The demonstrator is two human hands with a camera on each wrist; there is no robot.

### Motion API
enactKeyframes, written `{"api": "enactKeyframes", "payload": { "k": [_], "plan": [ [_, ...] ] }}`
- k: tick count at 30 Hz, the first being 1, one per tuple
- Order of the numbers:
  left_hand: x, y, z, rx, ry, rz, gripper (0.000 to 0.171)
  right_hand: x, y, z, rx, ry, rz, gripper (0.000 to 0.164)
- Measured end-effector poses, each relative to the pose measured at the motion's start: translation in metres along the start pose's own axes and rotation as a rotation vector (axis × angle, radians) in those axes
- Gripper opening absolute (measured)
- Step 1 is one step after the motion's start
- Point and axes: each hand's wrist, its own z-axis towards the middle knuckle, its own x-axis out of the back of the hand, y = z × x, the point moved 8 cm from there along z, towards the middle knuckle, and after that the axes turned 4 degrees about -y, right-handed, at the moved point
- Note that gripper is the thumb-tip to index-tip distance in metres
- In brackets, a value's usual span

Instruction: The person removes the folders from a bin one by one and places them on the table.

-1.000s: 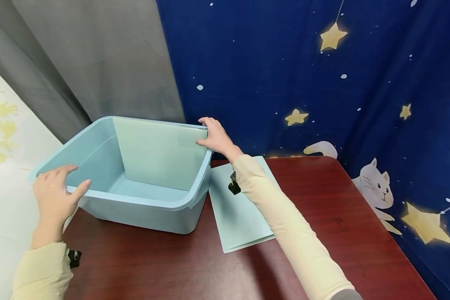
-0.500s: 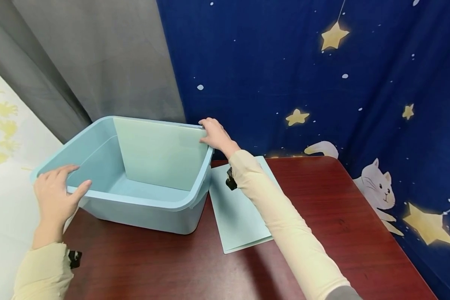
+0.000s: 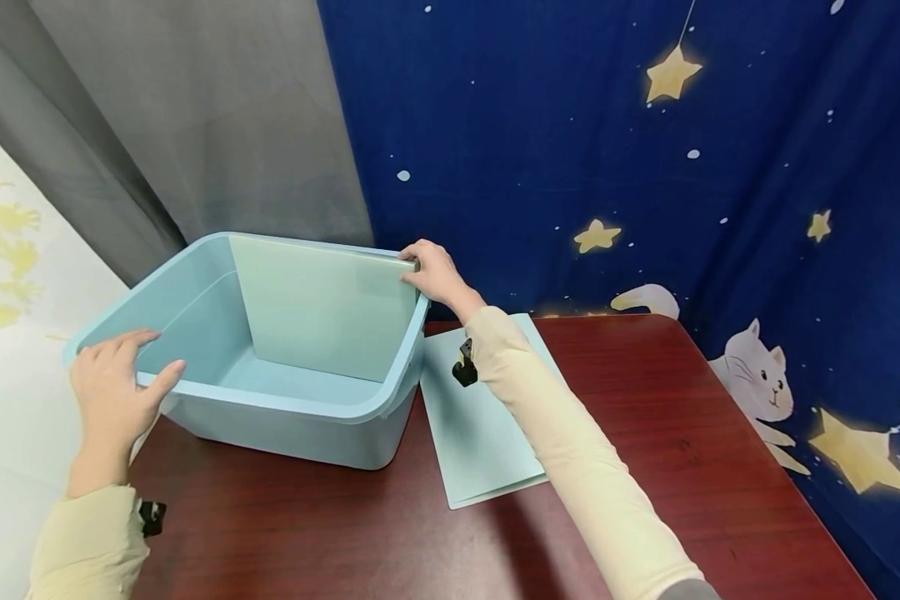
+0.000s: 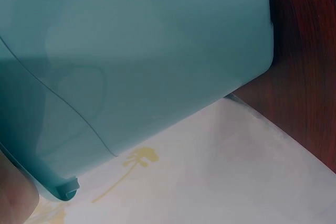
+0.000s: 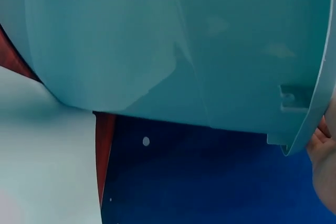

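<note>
A light blue plastic bin (image 3: 277, 402) stands on the table, its inside visible in the head view. A pale green file folder (image 3: 322, 308) stands upright in it against the far wall. With thumb and fingers my right hand (image 3: 437, 273) pinches the folder's upper right corner at the bin's far right corner. My left hand (image 3: 116, 392) rests on the bin's left near corner, fingers extended over the rim and thumb spread. Both wrist views show mostly the bin's outer wall (image 4: 157, 51); only part of each hand appears there.
A second pale green folder (image 3: 487, 425) lies flat on the dark red wooden table (image 3: 630, 400), right of the bin and under my right forearm. Behind hang a grey curtain (image 3: 232, 108) and a blue starry curtain (image 3: 510, 125). A white surface (image 3: 15, 400) borders the left.
The folder's upper right corner has come slightly away from the bin's far wall, with my right hand at it. My left hand and the bin stay nearly still.
</note>
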Motion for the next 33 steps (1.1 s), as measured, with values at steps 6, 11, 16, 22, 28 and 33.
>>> {"api": "enactKeyframes", "payload": {
  "k": [6, 11, 16, 22, 28, 33],
  "plan": [
    [-0.001, 0.0, 0.0, 0.006, -0.002, 0.002, 0.065, 0.0, -0.006, -0.005, 0.061, 0.024, 0.058, 0.027],
    [-0.001, 0.0, -0.001, 0.009, 0.004, -0.01, 0.065, 0.0, -0.017, -0.01, 0.114, 0.054, 0.143, 0.026],
    [-0.002, -0.001, 0.0, 0.014, 0.006, -0.019, 0.065, 0.001, -0.024, -0.016, 0.157, 0.124, 0.209, 0.026],
    [-0.003, -0.001, 0.0, 0.014, 0.007, -0.021, 0.066, 0.007, -0.024, -0.022, 0.153, 0.245, 0.324, 0.023],
    [-0.002, 0.0, 0.0, 0.005, 0.012, -0.024, 0.065, 0.022, -0.03, -0.031, 0.119, 0.343, 0.469, 0.023],
    [-0.002, -0.003, 0.0, 0.012, 0.014, -0.022, 0.063, 0.045, -0.054, -0.049, 0.17, 0.421, 0.557, 0.023]
  ]
}}
